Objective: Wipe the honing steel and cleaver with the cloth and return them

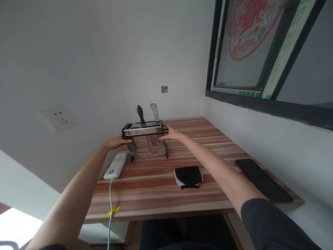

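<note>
A knife block [142,131] with a shiny metal top, a black frame and clear sides stands at the back left of the table. Two handles rise from its top: a black one [141,114] and a pale one that looks wrapped [154,111]. My left hand [116,142] grips the left end just under the top. At the opposite end, my right hand [172,134] has its fingers around the upper side. Some fingers of both hands are hidden behind the block.
A white oblong device [117,165] with a white cable [110,198] lies left of the block. Nearer the front is a folded black and white item [189,175]. A long black slab [264,180] lies along the right edge. Walls enclose the wooden table [156,201]; a dark window frame [239,99] is at right.
</note>
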{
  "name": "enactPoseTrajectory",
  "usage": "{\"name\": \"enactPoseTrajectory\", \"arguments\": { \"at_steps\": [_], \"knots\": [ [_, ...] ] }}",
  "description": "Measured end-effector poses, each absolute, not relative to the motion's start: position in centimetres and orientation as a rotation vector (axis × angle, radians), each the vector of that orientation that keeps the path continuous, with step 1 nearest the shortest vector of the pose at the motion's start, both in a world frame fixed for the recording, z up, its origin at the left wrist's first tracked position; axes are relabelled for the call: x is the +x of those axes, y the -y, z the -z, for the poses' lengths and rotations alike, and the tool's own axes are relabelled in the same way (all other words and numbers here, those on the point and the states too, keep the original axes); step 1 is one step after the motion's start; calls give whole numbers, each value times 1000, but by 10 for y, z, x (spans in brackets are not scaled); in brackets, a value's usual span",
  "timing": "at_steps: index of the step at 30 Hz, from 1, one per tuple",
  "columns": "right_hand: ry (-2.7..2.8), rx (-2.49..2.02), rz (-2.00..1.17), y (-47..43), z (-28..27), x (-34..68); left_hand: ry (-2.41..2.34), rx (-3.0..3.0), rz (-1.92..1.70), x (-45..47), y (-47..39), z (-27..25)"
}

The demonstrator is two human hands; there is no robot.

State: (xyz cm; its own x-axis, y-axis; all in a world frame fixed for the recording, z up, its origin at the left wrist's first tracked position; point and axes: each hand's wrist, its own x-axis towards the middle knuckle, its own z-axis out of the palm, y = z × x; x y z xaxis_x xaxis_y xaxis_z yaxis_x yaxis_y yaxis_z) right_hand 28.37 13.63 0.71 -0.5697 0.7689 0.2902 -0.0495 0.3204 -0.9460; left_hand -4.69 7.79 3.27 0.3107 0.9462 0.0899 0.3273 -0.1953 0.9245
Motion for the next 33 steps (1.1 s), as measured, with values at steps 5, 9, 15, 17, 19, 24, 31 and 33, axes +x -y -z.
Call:
{"name": "enactPoseTrajectory", "arguments": {
  "at_steps": [5, 9, 15, 17, 19, 24, 31, 33],
  "knots": [
    [1787, -635, -1284, -138, -3, 282, -1186, 1767, -919, -45, -79, -36],
    [1771, -614, -1249, -139, -2, 284, -1216, 1811, -962, -42, -78, -38],
    [1772, -581, -1207, -134, -25, 312, -1186, 1847, -1029, -20, -83, -49],
    [1774, -589, -1203, -130, -34, 328, -1178, 1847, -1044, -7, -86, -54],
    [1776, -602, -1200, -124, -43, 346, -1166, 1853, -1063, 8, -89, -58],
    [1832, -646, -1133, -113, -55, 395, -1056, 1933, -1080, 50, -94, -64],
    [1844, -712, -1073, -106, -56, 443, -945, 1936, -1089, 95, -99, -54],
    [1855, -717, -1076, -104, -53, 450, -924, 1922, -1089, 103, -99, -49]
  ]
}}
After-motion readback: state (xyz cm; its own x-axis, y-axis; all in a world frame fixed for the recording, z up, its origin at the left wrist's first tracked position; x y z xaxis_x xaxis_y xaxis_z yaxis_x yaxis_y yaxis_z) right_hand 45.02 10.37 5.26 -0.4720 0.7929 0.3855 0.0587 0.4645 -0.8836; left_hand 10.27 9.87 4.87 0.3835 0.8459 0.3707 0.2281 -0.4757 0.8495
